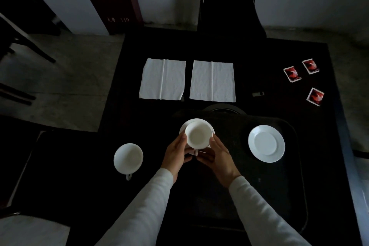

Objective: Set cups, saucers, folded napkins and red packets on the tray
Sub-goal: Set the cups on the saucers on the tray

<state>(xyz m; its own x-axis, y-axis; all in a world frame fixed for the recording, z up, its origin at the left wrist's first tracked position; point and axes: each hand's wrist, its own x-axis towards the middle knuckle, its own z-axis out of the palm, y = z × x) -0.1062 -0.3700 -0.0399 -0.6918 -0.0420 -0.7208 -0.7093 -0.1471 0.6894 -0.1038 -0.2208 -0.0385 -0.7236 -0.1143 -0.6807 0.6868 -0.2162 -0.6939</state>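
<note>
Step in hand: seating the cup (197, 135) on its saucer (209, 126), at the tray's (295, 146) left end. Left hand (176, 153) and right hand (218, 155) cup its sides. Next: the spare cup (128, 158), left of the tray, needs the bare saucer (266, 143).

Cup (197, 135) on saucer (207, 124) on tray (289, 185), second saucer (266, 143) right, second cup (128, 158) left off-tray, napkins (162, 79) behind

Both arms, in pale long sleeves, reach forward from the bottom of the view and draw together toward the middle. The left hand (175, 155) and the right hand (218, 157) face each other, palms inward, fingers curved and pointing away from the body. They cup a white cup (197, 136) between them, one on each side.
</note>
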